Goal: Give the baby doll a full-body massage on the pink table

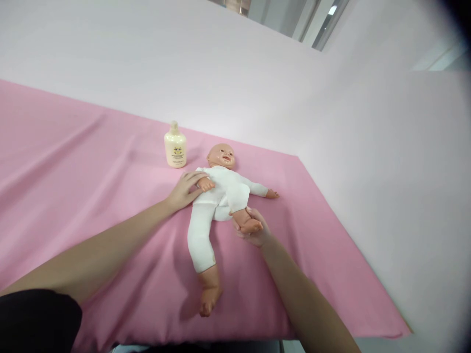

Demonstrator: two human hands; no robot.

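Observation:
A baby doll point(221, 189) in a white cloth body lies on its back on the pink sheet, head toward the wall. My left hand point(187, 190) rests at the doll's side, its fingers wrapped over the arm near the doll's small hand. Under the bent leg, my right hand point(257, 230) grips the doll's ankle and holds that foot point(250, 224) raised, knee folded over the belly. The other leg point(201, 240) stretches toward me. Part of my right hand's fingers is hidden behind the foot.
A cream lotion bottle point(175, 149) stands upright to the left of the doll's head. The pink sheet point(91, 196) has folds on the left and covers the table to its edges. A white wall point(147, 59) rises behind, with a window point(283, 17) at the top.

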